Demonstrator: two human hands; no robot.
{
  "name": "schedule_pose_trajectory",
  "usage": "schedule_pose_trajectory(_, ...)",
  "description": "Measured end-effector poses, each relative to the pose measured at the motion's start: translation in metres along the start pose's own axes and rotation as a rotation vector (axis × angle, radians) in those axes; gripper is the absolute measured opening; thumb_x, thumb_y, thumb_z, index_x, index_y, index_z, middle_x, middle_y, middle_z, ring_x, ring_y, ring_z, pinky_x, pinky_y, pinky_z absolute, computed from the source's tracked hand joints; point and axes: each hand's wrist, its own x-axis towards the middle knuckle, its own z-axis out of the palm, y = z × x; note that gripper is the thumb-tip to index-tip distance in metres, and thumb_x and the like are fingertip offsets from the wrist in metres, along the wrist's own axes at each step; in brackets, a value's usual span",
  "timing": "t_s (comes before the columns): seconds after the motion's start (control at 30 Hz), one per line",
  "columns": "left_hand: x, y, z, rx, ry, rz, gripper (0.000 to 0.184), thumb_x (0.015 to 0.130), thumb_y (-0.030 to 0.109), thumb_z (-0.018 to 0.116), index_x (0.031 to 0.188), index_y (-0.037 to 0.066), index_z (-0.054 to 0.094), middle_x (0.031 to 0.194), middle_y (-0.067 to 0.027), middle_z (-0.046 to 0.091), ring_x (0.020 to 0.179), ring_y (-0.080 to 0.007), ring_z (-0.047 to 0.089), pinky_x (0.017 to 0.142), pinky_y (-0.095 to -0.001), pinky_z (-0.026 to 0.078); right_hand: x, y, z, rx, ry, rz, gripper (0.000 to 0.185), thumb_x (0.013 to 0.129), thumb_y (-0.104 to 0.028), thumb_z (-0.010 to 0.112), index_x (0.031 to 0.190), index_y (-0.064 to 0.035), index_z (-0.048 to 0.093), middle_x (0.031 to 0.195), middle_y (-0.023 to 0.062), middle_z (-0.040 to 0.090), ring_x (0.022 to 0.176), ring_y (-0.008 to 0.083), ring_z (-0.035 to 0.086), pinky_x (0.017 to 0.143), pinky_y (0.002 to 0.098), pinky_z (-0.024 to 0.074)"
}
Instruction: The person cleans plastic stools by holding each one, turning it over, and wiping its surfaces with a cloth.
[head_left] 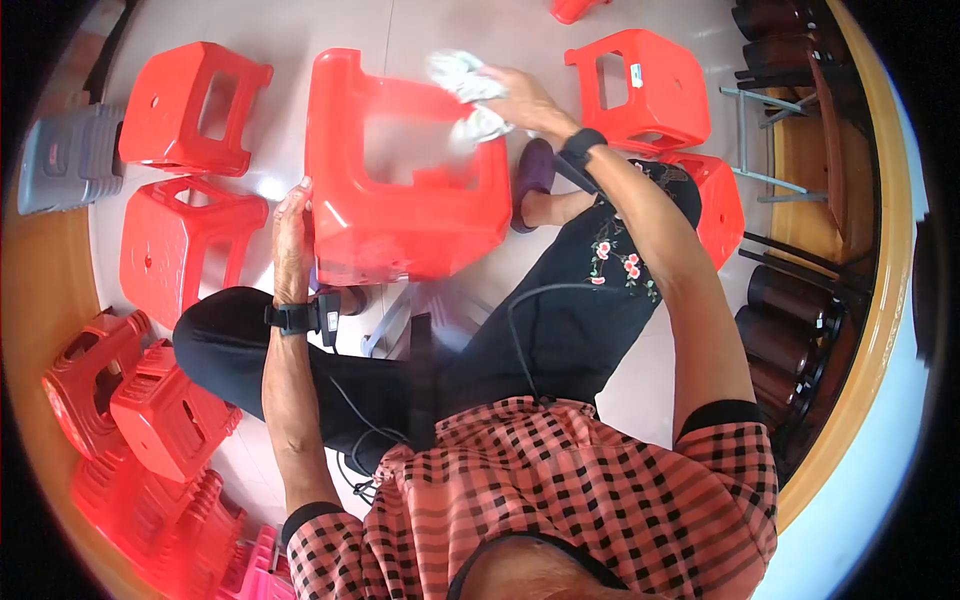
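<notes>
Red stool (410,235) is sitting between hands, legs pointing far, long axis running near-to-far. Left hand (293,235) is touching stool's left side; finger closure cannot be told. Right hand (518,98), nearer far right leg, is clutching blurred white cloth (456,75).

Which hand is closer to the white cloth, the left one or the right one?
The right. The right hand is holding the white cloth, while the left hand is away from it, at the left side of the red stool.
</notes>
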Motion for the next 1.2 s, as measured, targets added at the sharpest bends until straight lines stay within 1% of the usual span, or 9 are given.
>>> schedule_pose_trajectory(0.1,-0.001,0.002,0.0,0.036,-0.003,0.026,0.028,0.096,0.027,0.055,0.108,0.002,0.061,0.099,-0.0032,0.063,0.09,-0.0108,0.058,0.08,-0.0284,0.049,-0.012,0.006,-0.009,0.037,0.136,0.192,0.053,0.078,-0.021,0.063,0.128,-0.0033,0.054,0.111,0.0205,0.065,0.1,0.0297,0.065,0.087,0.0367,0.0507)
schedule_pose_trajectory(0.23,0.01,-0.007,-0.005,0.023,-0.04,0.069,0.029,0.096,0.027,0.053,0.108,0.001,0.061,0.099,-0.0046,0.063,0.088,-0.0122,0.06,0.081,-0.0292,0.049,-0.026,-0.058,-0.019,0.076,0.036,0.204,0.053,0.079,-0.018,0.064,0.128,0.0006,0.053,0.107,0.0221,0.066,0.093,0.0276,0.067,0.083,0.0358,0.0519)
schedule_pose_trajectory(0.4,0.013,-0.007,-0.003,0.117,-0.042,0.093,0.028,0.096,0.026,0.053,0.106,0.001,0.061,0.102,-0.0048,0.062,0.091,-0.0125,0.059,0.082,-0.0298,0.049,-0.035,-0.135,0.018,0.282,0.174,-0.27,0.046,0.077,-0.016,0.067,0.119,0.0012,0.056,0.099,0.0176,0.066,0.089,0.0295,0.066,0.081,0.0383,0.0522)
schedule_pose_trajectory(0.5,0.019,-0.016,-0.008,0.033,0.006,0.106,0.03,0.095,0.027,0.052,0.11,0.002,0.057,0.104,-0.0055,0.062,0.093,-0.0142,0.059,0.082,-0.0312,0.05,-0.036,-0.182,0.045,0.209,0.005,-0.542,0.039,0.073,-0.012,0.066,0.111,-0.0039,0.059,0.098,0.0146,0.064,0.087,0.0325,0.064,0.08,0.0424,0.0526)
schedule_pose_trajectory(0.63,0.053,-0.05,-0.085,0.319,-0.046,0.281,0.044,0.1,0.03,0.043,0.132,0.0,0.044,0.116,-0.0106,0.062,0.105,-0.0203,0.061,0.092,-0.0355,0.051,-0.05,-0.171,0.079,0.058,-0.174,-0.531,0.041,0.067,-0.001,0.062,0.107,-0.0108,0.06,0.094,0.014,0.059,0.082,0.0335,0.063,0.07,0.0464,0.0519)
schedule_pose_trajectory(0.67,0.049,-0.053,-0.09,0.427,-0.117,0.507,0.043,0.1,0.03,0.044,0.131,0.0,0.046,0.116,-0.0104,0.062,0.105,-0.0204,0.061,0.092,-0.0351,0.051,-0.059,-0.166,0.071,0.045,-0.193,-0.492,0.043,0.067,0.001,0.062,0.108,-0.0112,0.06,0.093,0.0141,0.059,0.082,0.0332,0.062,0.068,0.0466,0.0516)
schedule_pose_trajectory(0.77,0.046,-0.039,-0.065,-0.104,0.094,0.055,0.04,0.098,0.031,0.051,0.125,0.001,0.054,0.117,-0.0095,0.062,0.104,-0.0178,0.061,0.093,-0.0342,0.049,-0.085,-0.138,0.029,-0.063,-0.173,-0.392,0.042,0.067,0.0,0.062,0.109,-0.0074,0.062,0.093,0.0132,0.059,0.081,0.0336,0.062,0.068,0.0426,0.0522)
schedule_pose_trajectory(1.0,0.035,-0.018,-0.037,-0.004,0.17,0.046,0.04,0.098,0.033,0.051,0.12,0.001,0.058,0.112,-0.0079,0.063,0.097,-0.0155,0.062,0.087,-0.0306,0.05,-0.101,-0.095,0.002,-0.046,-0.183,-0.34,0.034,0.066,0.001,0.065,0.099,-0.0043,0.062,0.09,0.0136,0.061,0.087,0.0342,0.062,0.073,0.041,0.0504)
schedule_pose_trajectory(1.2,0.039,-0.021,-0.034,0.29,0.104,-0.022,0.035,0.096,0.03,0.055,0.11,-0.001,0.064,0.098,-0.0063,0.067,0.084,-0.0119,0.062,0.077,-0.0283,0.051,-0.075,-0.157,0.106,0.152,-0.203,-0.57,0.028,0.068,-0.002,0.06,0.095,-0.0039,0.056,0.088,0.0175,0.059,0.079,0.0367,0.062,0.067,0.0466,0.0504)
